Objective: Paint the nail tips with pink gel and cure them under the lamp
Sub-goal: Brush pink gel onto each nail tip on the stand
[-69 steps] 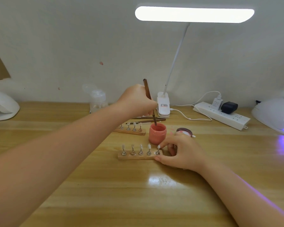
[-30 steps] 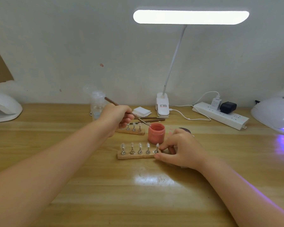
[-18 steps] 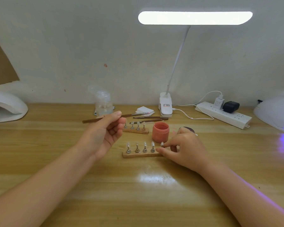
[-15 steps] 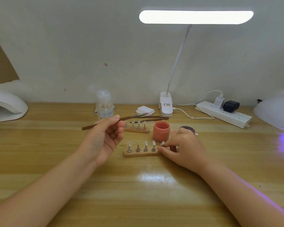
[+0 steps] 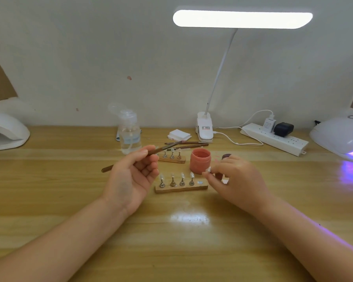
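My left hand (image 5: pixel 130 177), palm up, holds a thin brown brush (image 5: pixel 163 148) between thumb and fingers, tip pointing right toward the open pink gel jar (image 5: pixel 200 163). My right hand (image 5: pixel 235 180) pinches one nail tip on its small stand (image 5: pixel 208 170), lifted just off the right end of the near wooden holder (image 5: pixel 181 187). Several clear nail tips (image 5: pixel 181 179) still stand on that holder, and its rightmost spot (image 5: pixel 200 182) is bare. A second wooden holder (image 5: pixel 172 157) with tips sits behind. A white curing lamp (image 5: pixel 342 137) glows purple at the far right.
A clear pump bottle (image 5: pixel 128 133), white pads (image 5: pixel 179 134), spare brushes (image 5: pixel 190 145), the desk lamp's clip base (image 5: pixel 204 129) and a power strip (image 5: pixel 273 139) line the back of the wooden desk. Another white curing lamp (image 5: pixel 5 130) sits far left. A dark lid (image 5: pixel 226 156) lies behind my right hand.
My left hand took the brush out of the gel jar, drew back left and turned palm up. My right hand lifted the rightmost nail tip off the near holder.
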A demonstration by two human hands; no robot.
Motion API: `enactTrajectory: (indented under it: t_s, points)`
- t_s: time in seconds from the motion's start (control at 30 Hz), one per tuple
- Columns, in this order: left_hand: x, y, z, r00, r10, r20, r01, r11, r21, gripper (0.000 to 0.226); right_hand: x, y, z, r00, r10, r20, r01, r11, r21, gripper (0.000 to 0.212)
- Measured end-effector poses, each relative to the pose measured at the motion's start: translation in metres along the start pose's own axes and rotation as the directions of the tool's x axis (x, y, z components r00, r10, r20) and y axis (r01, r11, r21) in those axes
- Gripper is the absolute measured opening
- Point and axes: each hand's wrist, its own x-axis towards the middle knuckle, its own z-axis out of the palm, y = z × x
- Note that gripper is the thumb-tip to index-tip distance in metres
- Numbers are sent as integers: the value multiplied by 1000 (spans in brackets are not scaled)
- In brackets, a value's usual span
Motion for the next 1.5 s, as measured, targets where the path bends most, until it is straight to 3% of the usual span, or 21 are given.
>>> enactTrajectory:
  t_s: [0.1,0.17,0.27,0.33,0.47,0.73,0.97,1.5]
  points:
    - [-5,-4,1,993,108,56,-114,986,120,24,-4,-6,1,989,149,-24,-141,972,190,7]
    - [-10,-9,1,964,237,123,-263,925,275,24,-5,-11,6,961,276,-24,-252,905,342,3]
    - [-18,-19,-2,861,416,292,-507,671,541,15,-3,-13,11,907,422,0,-354,761,544,11]
    - [-24,-25,-3,823,419,385,-568,565,599,13,-3,-14,13,897,442,14,-361,713,601,16]
    - [-30,-31,0,777,408,479,-628,457,630,24,-8,-17,19,896,444,23,-356,685,636,22]
    - [-31,-34,1,710,415,570,-698,307,646,19,-10,-17,24,915,403,11,-311,687,657,13]
    - [-30,-35,-1,699,394,597,-709,275,649,19,-9,-18,24,923,384,-27,-278,713,644,13]
    - [-32,-33,-4,726,343,596,-688,343,640,19,-9,-17,23,931,363,-21,-277,746,605,12]
